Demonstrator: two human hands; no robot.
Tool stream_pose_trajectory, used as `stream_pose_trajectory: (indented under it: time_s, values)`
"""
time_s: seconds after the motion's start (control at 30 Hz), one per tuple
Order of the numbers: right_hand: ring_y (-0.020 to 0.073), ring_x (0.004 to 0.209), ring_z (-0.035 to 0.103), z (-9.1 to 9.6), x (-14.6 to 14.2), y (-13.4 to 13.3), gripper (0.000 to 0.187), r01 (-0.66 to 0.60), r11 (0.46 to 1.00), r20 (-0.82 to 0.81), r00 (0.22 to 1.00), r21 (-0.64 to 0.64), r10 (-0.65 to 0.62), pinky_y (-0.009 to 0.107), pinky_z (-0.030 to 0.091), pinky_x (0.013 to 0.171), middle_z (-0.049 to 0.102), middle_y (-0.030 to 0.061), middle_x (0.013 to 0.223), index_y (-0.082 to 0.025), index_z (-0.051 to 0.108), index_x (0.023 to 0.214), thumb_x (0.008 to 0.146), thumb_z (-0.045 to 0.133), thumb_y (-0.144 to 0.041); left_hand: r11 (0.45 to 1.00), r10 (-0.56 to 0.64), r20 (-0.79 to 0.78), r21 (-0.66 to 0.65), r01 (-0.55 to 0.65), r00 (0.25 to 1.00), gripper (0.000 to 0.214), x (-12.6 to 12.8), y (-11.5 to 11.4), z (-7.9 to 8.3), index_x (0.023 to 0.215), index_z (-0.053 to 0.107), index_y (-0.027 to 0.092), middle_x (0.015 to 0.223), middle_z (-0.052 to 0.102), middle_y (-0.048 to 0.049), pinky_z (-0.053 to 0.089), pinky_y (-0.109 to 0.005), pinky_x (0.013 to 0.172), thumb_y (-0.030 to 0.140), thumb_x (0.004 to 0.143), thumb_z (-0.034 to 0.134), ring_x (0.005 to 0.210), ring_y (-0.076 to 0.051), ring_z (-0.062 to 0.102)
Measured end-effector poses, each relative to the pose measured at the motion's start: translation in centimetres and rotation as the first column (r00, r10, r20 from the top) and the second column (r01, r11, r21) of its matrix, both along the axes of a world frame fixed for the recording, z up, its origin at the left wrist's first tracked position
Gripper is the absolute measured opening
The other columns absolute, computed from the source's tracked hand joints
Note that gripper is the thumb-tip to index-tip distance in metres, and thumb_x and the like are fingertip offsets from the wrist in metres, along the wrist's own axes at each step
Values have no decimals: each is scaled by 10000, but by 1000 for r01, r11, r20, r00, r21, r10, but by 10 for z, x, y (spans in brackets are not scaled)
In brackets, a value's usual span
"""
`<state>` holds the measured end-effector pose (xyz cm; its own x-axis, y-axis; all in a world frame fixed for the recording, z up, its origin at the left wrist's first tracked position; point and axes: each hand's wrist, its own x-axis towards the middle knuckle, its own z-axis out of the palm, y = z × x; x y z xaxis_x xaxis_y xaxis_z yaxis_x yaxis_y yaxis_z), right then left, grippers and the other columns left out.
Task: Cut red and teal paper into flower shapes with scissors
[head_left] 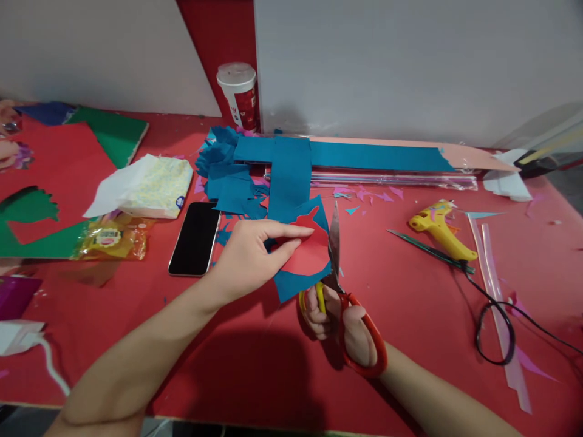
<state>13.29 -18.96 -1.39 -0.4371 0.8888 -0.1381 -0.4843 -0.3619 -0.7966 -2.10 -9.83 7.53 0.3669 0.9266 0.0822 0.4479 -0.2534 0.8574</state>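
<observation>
Left of the upright scissors [339, 285] gripped in my right hand [337, 321], my left hand [250, 255] pinches the red-on-blue paper [305, 258], blades pointing away along its right edge.

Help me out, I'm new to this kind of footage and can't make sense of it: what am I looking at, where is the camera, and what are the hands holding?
There is no machine here. One camera, worn on a person's head, looks forward and down at their two bare hands over a red table.

The left hand pins a red paper shape onto a blue paper piece. The right hand has its fingers through the handles of scissors, whose blades stand at the paper's right edge.

Lying around: a black phone, a tissue pack, a snack packet, a lidded paper cup, blue paper strips, green paper, and a yellow glue gun with its black cord.
</observation>
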Motion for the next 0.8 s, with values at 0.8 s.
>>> stream_pose_trajectory:
  time_s: [0.8]
  values:
    - [71,468,196,-5,2,-2,584,0,999,5,1000,54,0,225,194,425,241,-59,618,-211,369,736,663,384,-790,1000,9,6,23,-9,1000,208,3,-2,0,926,706,173,941,713,-32,532,-224,777,204,770,571,854,-157,667]
